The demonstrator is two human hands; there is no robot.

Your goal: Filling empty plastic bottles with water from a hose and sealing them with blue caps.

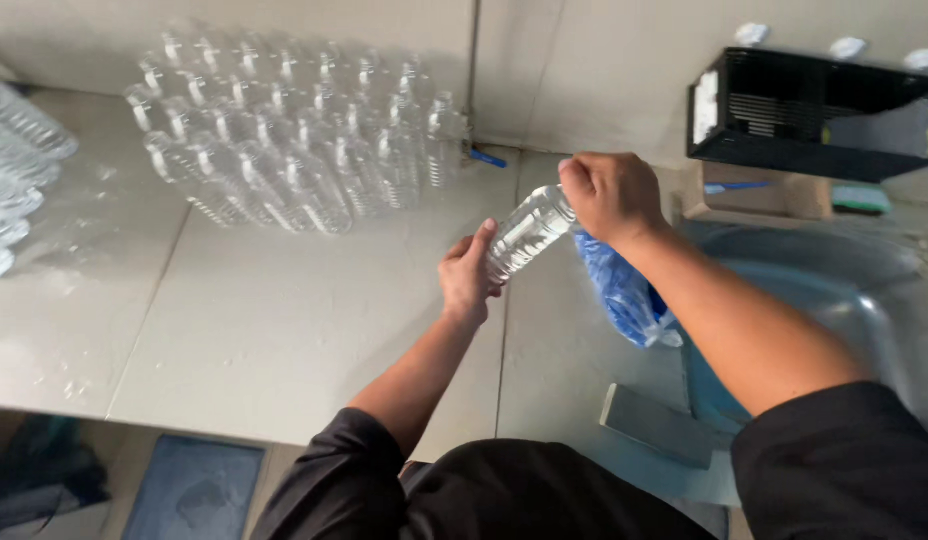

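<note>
Item: clear plastic bottle (527,232), tilted, held over the white counter (284,320). My left hand (467,275) wraps its base; my right hand (609,195) is clenched round the neck/cap end. Prob. light, thin-walled, dents if squeezed, slick; best held at base & neck. Nearby: group of empty bottles (304,140), blue plastic bag (619,290).

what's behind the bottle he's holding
Behind the clear bottle, held by the left hand and right hand, lies a blue plastic bag on the counter. The right hand covers the bottle's top.
</note>
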